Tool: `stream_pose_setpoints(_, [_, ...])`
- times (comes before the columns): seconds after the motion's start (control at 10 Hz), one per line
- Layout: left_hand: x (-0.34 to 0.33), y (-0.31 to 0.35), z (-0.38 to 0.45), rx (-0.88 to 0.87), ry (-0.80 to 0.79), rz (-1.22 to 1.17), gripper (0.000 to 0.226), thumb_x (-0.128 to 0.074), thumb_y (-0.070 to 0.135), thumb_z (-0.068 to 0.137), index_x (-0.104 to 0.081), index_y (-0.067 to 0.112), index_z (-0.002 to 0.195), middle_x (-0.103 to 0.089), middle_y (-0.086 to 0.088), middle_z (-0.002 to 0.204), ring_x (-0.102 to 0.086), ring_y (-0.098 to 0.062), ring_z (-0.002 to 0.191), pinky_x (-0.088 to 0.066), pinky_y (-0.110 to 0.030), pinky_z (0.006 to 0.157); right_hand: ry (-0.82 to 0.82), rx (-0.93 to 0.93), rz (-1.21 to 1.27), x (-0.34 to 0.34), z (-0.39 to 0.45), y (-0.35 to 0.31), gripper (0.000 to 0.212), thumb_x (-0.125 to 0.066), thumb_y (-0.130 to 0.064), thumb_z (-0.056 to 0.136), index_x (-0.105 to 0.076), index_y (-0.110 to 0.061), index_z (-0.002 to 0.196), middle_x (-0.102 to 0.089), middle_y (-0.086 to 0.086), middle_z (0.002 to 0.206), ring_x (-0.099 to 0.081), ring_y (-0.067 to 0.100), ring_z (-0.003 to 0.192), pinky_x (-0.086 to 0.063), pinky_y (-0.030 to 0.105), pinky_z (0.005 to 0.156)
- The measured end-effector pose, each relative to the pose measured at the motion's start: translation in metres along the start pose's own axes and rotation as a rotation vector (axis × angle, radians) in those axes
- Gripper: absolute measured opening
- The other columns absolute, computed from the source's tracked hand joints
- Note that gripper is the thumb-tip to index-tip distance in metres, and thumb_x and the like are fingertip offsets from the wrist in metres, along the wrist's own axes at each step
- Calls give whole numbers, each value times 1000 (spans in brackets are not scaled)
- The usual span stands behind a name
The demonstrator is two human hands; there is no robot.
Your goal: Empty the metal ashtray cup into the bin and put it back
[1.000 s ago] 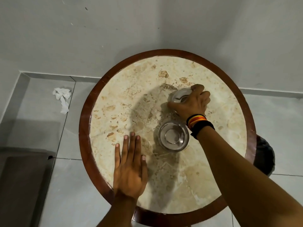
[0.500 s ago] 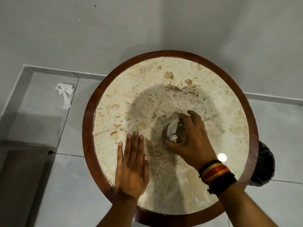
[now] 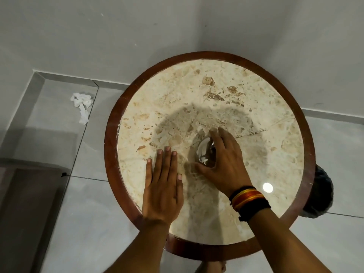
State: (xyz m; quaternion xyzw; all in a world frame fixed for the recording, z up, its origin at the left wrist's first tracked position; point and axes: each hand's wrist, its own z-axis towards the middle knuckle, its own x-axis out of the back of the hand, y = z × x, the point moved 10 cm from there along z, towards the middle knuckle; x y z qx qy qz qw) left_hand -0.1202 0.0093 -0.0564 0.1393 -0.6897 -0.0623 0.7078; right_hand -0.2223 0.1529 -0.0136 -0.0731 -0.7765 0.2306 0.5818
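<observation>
Right hand [image 3: 222,164] curled around metal ashtray cup [image 3: 204,152] at middle of round table [image 3: 307,154], apparently setting it back; left hand [image 3: 163,186] flat, empty, probably bracing; bin [image 3: 321,194] tucked under right edge.

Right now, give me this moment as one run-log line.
right hand: gripping metal cup over table centre | left hand: flat on marble table, empty | bin: right of table, partly hidden | cup contents: unclear
</observation>
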Motion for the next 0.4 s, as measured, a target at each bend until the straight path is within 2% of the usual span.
stream_pose_setpoints(0.1, [3,0,0,-9,37,-31,62,-19,35,112,-31,9,167,-26,-12,177,-19,-31,166,-26,-62,130,38,11,-25,5,4,-4,99,-54,-72,87,-17,-19,162,-10,7,170,-6,25,158,-10,51,128])
stream_pose_setpoints(0.2, [1,0,-2,-13,41,-42,62,-25,33,111,-30,8,167,-26,-13,177,-19,-31,166,-24,-60,131,188,1,25,21,4,-2,84,-43,-64,98,-16,-16,162,-5,6,171,-2,23,158,-5,51,128])
stream_pose_setpoints(0.3, [8,7,-6,-79,61,-105,62,-22,37,113,-29,8,167,-25,-13,177,-19,-30,166,-21,-57,133,353,-50,52,47,-2,-1,72,-38,-49,104,-18,-10,161,-5,10,170,-3,27,158,-10,57,126])
stream_pose_setpoints(0.4, [38,20,6,-146,134,-172,61,-26,35,113,-30,7,167,-23,-14,178,-17,-30,167,-12,-52,136,519,-36,-5,85,-12,-3,68,-34,-42,107,-15,-8,162,-2,12,170,0,29,158,-7,58,126])
